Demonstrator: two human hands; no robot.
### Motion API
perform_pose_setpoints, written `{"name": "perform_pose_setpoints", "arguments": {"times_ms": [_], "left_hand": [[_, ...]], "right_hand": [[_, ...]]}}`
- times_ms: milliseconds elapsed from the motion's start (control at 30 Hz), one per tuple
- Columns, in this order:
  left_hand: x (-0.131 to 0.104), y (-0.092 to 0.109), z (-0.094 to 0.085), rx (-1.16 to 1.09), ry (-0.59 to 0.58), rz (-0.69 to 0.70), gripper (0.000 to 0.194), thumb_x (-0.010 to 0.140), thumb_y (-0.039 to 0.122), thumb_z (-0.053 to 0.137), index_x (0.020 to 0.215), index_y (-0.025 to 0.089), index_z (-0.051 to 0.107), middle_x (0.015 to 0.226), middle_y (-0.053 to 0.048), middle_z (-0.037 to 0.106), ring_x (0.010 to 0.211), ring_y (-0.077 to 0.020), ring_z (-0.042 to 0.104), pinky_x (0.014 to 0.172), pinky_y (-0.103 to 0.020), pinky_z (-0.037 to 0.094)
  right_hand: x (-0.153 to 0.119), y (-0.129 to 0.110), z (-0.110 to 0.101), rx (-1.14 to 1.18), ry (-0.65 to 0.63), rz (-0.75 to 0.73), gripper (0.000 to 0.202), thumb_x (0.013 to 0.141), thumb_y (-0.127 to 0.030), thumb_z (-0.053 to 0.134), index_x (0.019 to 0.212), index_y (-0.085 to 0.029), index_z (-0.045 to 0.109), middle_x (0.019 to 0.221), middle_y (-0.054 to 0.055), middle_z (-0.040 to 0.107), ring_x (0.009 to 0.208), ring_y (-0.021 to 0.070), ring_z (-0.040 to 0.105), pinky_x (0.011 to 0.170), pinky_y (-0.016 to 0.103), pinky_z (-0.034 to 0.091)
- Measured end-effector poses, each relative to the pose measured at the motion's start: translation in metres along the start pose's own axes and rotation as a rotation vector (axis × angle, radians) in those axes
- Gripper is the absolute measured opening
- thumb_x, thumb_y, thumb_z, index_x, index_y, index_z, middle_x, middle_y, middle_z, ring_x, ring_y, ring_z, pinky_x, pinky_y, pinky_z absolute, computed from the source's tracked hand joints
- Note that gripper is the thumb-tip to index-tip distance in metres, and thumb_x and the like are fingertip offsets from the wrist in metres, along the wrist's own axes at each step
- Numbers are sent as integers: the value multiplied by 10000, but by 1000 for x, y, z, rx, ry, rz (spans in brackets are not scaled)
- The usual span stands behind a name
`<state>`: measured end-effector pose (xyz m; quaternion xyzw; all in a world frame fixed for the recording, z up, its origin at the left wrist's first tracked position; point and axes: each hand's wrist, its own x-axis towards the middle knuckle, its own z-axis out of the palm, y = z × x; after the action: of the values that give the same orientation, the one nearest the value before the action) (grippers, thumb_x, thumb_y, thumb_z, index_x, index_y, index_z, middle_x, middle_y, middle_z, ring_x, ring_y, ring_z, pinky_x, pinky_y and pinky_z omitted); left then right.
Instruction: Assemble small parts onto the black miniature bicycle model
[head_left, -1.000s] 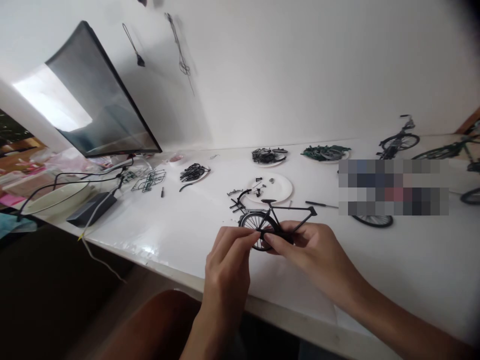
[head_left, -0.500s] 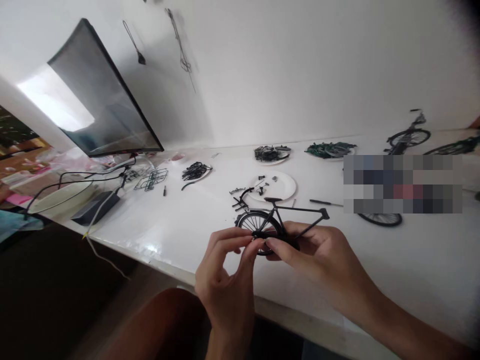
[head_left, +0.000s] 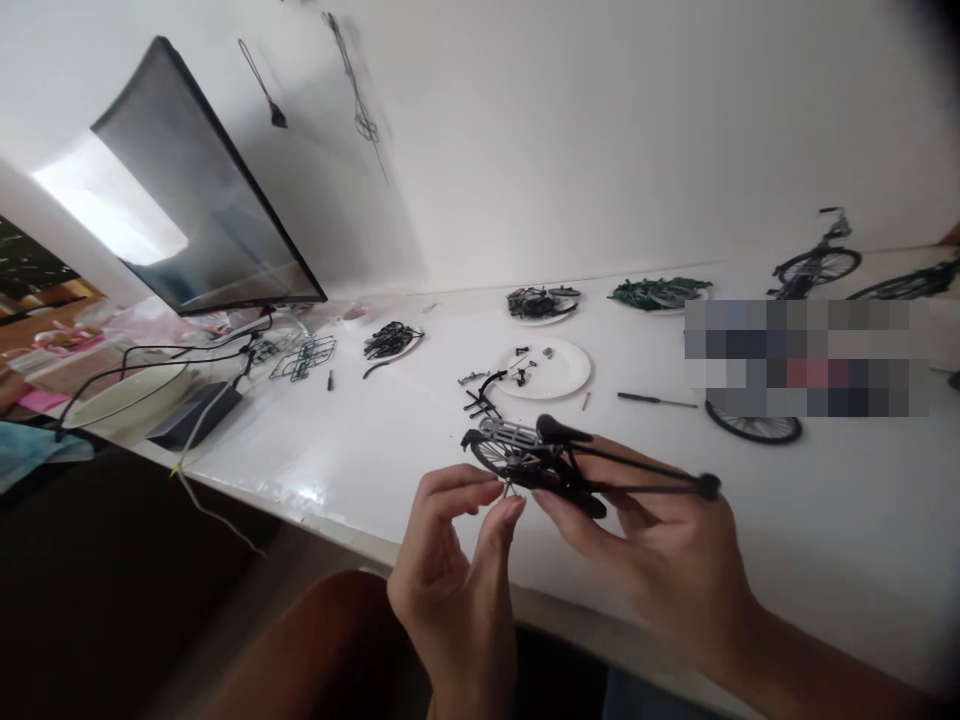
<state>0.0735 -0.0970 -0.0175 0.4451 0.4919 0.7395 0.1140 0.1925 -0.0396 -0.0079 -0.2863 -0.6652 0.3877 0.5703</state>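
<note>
My right hand (head_left: pixel 660 540) grips a black model bicycle (head_left: pixel 637 462) around its lower frame, thumb in front and fingers behind. The bicycle has a saddle, rear wheel, and silver rear rack, but no front wheel or handlebar on it. It is tilted so that the saddle and rack show from above. Below the rear wheel, my left hand (head_left: pixel 465 560) has its thumb and fingers closed around a small silver part (head_left: pixel 510 488). That part's exact kind and whether it is joined to the bicycle are hard to make out.
Beyond the hands lies a white plate (head_left: pixel 574 372) with small parts, beside loose black pieces (head_left: pixel 484 395). A screwdriver (head_left: pixel 649 400) and a wheel (head_left: pixel 754 425) lie rightward. Heaped parts (head_left: pixel 544 302) and green parts (head_left: pixel 660 293) stand near the wall. A monitor (head_left: pixel 210 190) is left.
The bicycle has turned in my right hand, its front end swinging down and right, so its top now shows. My left fingertips have come slightly away from the wheel, revealing a silver part.
</note>
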Motion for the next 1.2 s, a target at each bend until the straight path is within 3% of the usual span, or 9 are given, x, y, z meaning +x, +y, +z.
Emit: {"name": "perform_pose_setpoints", "arguments": {"times_ms": [133,300,367,467,567,733,900,1000,1200], "left_hand": [[-7,3,0,9,21,-30,124,878,74,685,827,185,669,878,2,647,853,-124,625,712,-216,530],[-7,5,6,159,113,227,178,823,15,727,860,188,709,858,20,674,814,-99,621,699,-188,514],[-7,7,13,71,143,124,148,828,49,739,855,193,720,863,14,689,835,-107,641,726,-194,523],[-7,10,20,-181,157,-244,69,840,162,765,842,208,714,836,22,688,791,-95,644,722,-186,529],[-6,11,16,-344,47,-540,112,847,275,774,880,194,704,789,16,668,690,-76,592,672,-178,502],[-2,14,-5,-424,-201,-628,161,902,297,713,820,159,697,752,-3,650,693,-86,566,714,-196,477],[1,14,-10,-424,-235,-638,178,909,284,696,777,169,668,791,-4,651,773,-114,588,772,-227,477],[2,16,-8,-188,-196,-469,138,913,235,677,786,182,671,824,-12,674,816,-144,617,760,-246,494],[14,10,-13,623,-217,429,238,832,12,671,991,184,715,920,-50,718,854,-192,617,731,-295,510]], "right_hand": [[-2,-4,-8,-129,-116,-233,330,809,-53,721,1073,-250,721,1113,1,740,1013,152,709,915,212,577],[-1,-6,-14,-156,-121,-249,364,804,-37,707,1102,-247,718,1138,4,735,1004,147,711,905,203,582],[-1,-5,-14,-155,-94,-222,369,798,-16,692,1082,-248,732,1140,4,733,1007,161,709,881,225,596],[-1,-5,-14,-178,-74,-222,393,802,-11,683,1107,-256,730,1167,0,726,1033,172,702,909,252,596],[1,-5,-16,-198,-51,-273,410,825,-25,689,1150,-274,711,1183,-16,725,1053,157,699,951,239,578],[4,-7,-18,-186,-85,-334,415,805,-3,718,1133,-258,720,1193,-11,728,1041,148,705,945,224,579],[3,-6,-17,-147,-131,-308,398,809,-8,715,1133,-238,724,1177,10,735,1054,164,705,931,245,590],[2,-4,-12,-166,-93,-264,357,814,-23,710,1087,-250,738,1144,0,746,1009,162,717,900,250,600],[1,-2,-1,-148,59,-59,213,789,-155,779,961,-274,741,1000,-23,767,910,183,733,858,285,612]]}}
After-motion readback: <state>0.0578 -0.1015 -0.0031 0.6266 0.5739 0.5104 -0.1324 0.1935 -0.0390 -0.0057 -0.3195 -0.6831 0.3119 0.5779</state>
